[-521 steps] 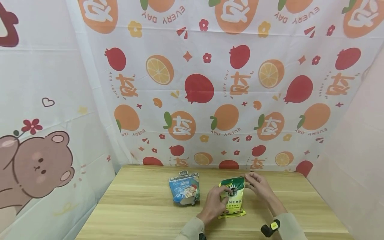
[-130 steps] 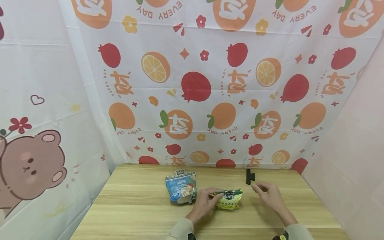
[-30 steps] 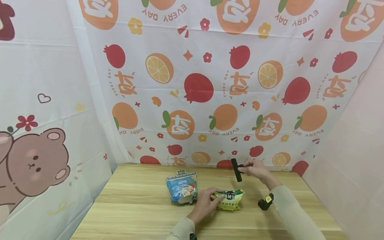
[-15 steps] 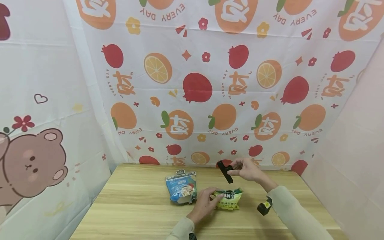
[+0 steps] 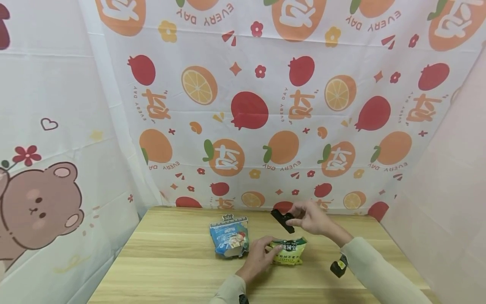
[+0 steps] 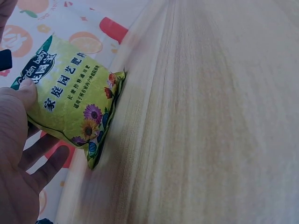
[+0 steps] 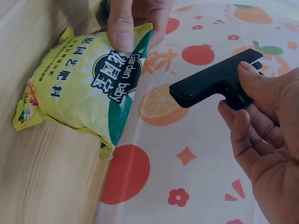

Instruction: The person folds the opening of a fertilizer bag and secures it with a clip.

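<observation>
A yellow-green fertilizer bag point(image 5: 288, 252) stands on the table with its dark green top folded over. My left hand point(image 5: 260, 258) pinches its upper left part; the left wrist view shows the thumb point(image 6: 27, 93) on the printed front and fingers behind. My right hand point(image 5: 312, 218) holds a black bag clip point(image 5: 282, 220) in the air, just above and behind the bag. In the right wrist view the clip's long bar point(image 7: 210, 79) points toward the bag's green edge, apart from it, with thumb and fingers on its handles.
To the left of the fertilizer bag stands a blue bag point(image 5: 229, 240) with a ruler-patterned clip point(image 5: 228, 221) across its top. The wooden table point(image 5: 171, 261) backs onto a fruit-print cloth point(image 5: 212, 126).
The fertilizer bag, taller at first, has its top folded. The black clip, lying on the table earlier, is picked up by my right hand and carried left, then tilted and lowered toward the bag.
</observation>
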